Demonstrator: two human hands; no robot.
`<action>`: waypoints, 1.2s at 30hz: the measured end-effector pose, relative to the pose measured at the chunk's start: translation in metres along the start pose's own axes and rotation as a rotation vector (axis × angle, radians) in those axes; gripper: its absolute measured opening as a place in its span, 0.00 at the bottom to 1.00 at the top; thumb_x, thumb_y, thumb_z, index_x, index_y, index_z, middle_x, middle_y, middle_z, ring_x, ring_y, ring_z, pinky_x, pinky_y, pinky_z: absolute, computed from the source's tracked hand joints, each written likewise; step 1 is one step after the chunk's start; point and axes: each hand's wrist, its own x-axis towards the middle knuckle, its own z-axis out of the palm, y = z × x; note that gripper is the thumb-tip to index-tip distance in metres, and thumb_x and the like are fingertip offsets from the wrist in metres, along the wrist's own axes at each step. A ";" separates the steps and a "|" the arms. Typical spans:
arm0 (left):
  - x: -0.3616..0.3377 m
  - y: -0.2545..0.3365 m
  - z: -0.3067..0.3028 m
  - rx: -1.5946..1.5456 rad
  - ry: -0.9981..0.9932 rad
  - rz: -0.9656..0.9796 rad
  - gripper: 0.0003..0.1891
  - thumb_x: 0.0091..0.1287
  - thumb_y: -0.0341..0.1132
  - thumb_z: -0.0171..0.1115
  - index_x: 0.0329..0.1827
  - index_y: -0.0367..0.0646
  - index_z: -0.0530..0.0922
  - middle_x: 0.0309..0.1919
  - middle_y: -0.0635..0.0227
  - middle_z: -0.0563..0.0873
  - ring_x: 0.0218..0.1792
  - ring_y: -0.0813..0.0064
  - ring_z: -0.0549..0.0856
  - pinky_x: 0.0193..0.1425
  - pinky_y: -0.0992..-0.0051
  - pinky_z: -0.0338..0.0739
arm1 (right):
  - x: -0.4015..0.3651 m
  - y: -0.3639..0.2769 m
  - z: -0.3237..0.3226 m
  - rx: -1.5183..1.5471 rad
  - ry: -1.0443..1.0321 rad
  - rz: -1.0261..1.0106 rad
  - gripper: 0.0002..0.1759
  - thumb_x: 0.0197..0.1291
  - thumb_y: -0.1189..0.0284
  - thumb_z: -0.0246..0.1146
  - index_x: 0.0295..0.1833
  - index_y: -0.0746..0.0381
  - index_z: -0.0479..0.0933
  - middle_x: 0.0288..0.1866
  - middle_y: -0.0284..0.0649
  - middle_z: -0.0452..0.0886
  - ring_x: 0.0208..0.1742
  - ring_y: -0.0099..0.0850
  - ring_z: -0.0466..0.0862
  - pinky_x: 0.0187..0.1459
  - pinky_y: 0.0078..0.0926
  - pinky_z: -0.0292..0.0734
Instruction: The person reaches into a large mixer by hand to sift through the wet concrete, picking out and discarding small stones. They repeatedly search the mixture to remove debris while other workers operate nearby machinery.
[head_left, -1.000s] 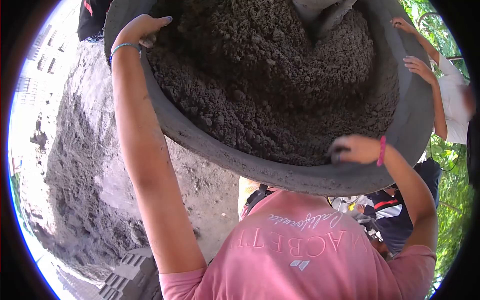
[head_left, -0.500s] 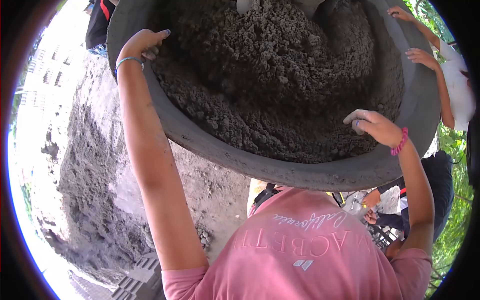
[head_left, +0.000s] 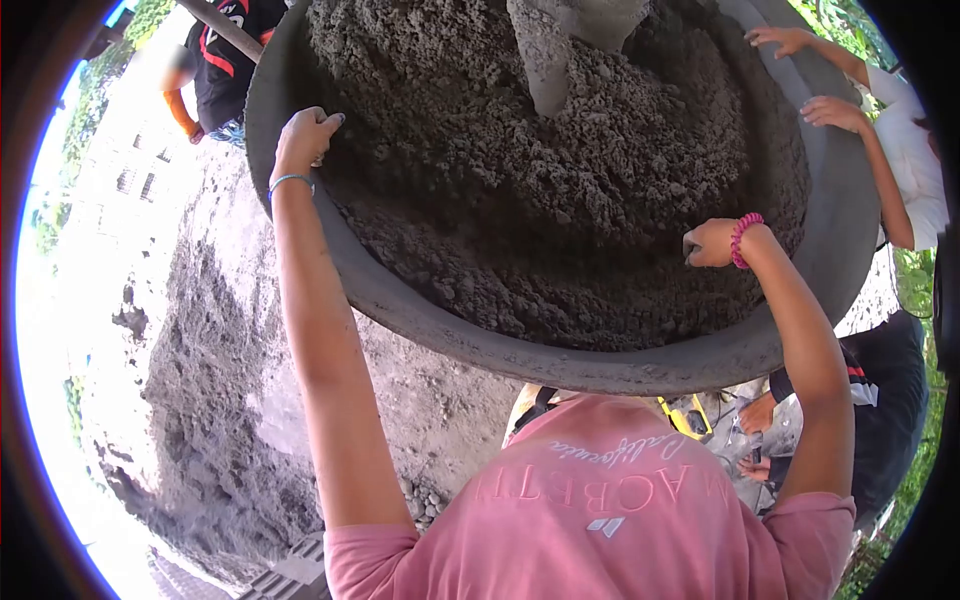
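Observation:
A large round mixing pan (head_left: 560, 365) holds a crumbly grey mortar mix (head_left: 610, 170). Thick mortar-coated mixer arms (head_left: 545, 60) reach down into it at the top. At the pan's left side, my left hand (head_left: 308, 138) is closed, fingers curled under and tips grey, over the inner wall near the rim. I cannot see what it holds, if anything. My right hand (head_left: 711, 243), with a pink coil band at the wrist, is closed above the mix on the right. Its fingertips are smeared grey, and their contents are hidden.
Another person's two hands (head_left: 835, 113) rest at the pan's right rim. A person in black and red (head_left: 225, 70) stands top left near a pole (head_left: 222, 28). Someone in dark clothes (head_left: 870, 400) is below right, near a yellow object (head_left: 688, 415). Grey blocks (head_left: 290, 575) lie bottom left.
My left hand has shifted lower and right in view. My right hand has moved slightly left, its fingers curling closed. The mixer arms show further down, and the person at top left is more visible.

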 end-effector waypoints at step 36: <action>0.041 -0.019 0.002 -0.021 0.035 0.210 0.36 0.64 0.65 0.24 0.72 0.58 0.41 0.71 0.63 0.48 0.72 0.62 0.44 0.69 0.52 0.32 | -0.032 -0.068 -0.082 0.266 0.829 0.020 0.19 0.57 0.68 0.48 0.53 0.62 0.70 0.46 0.51 0.77 0.49 0.46 0.76 0.52 0.38 0.69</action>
